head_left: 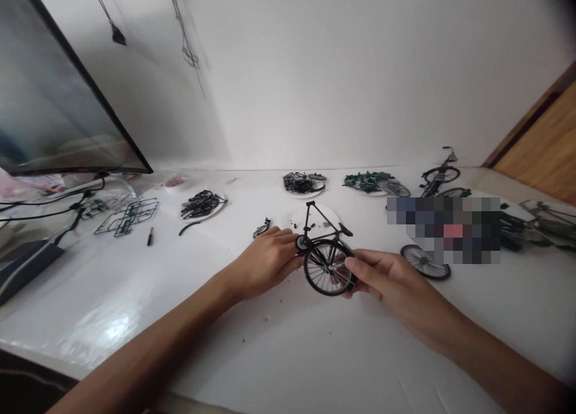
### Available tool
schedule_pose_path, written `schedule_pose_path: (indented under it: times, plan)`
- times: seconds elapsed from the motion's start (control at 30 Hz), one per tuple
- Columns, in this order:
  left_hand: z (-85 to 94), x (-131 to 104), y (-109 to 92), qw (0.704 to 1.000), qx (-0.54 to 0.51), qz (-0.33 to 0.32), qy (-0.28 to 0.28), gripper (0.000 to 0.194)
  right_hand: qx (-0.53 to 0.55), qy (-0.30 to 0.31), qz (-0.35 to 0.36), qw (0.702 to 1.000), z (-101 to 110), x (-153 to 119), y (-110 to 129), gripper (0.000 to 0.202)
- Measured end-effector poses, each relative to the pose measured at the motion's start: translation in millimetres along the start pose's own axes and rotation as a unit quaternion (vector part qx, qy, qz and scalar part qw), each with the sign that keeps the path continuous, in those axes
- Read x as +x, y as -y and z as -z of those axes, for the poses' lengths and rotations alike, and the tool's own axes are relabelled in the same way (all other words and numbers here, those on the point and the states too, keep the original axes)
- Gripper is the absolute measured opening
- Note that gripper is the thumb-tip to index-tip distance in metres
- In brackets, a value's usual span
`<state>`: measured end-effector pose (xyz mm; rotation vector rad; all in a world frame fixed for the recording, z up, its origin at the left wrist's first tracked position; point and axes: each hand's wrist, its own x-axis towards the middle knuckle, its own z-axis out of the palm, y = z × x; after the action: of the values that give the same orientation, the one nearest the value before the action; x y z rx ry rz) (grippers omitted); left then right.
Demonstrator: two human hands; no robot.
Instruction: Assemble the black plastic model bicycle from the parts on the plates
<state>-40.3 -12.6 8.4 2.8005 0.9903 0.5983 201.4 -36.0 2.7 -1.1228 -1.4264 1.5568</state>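
A black model bicycle frame with one spoked wheel and a saddle is held up over the white table. My right hand pinches the wheel at its right side, thumb on the near face. At the chainring on the left of the frame, my left hand has its fingers closed round the lower part; its fingertips are partly hidden. Behind the frame lies a white plate with tiny dark parts. A small part rests just beyond my left hand.
Plates of black parts, more black parts and green parts stand farther back. A loose wheel and an assembled bicycle are at right. Left are a screwdriver, green sprues and a monitor.
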Motion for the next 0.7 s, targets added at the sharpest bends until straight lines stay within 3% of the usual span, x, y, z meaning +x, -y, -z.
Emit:
schedule_pose_path:
  times: [0.23,0.43,0.7]
  plan:
    - [1.2,0,-1,1.0,-0.004,0.004,0.0,0.03,-0.07,0.007,-0.02,0.997,-2,-4,5,0.027]
    - [2.7,1,-3,1.0,0.003,-0.017,0.001,0.031,-0.132,0.037,0.006,0.991,-3,-9,1,0.028]
    - [4.9,0,-9,0.999,0.009,-0.042,-0.001,0.034,-0.09,0.066,0.005,0.994,-8,-13,3,0.027]
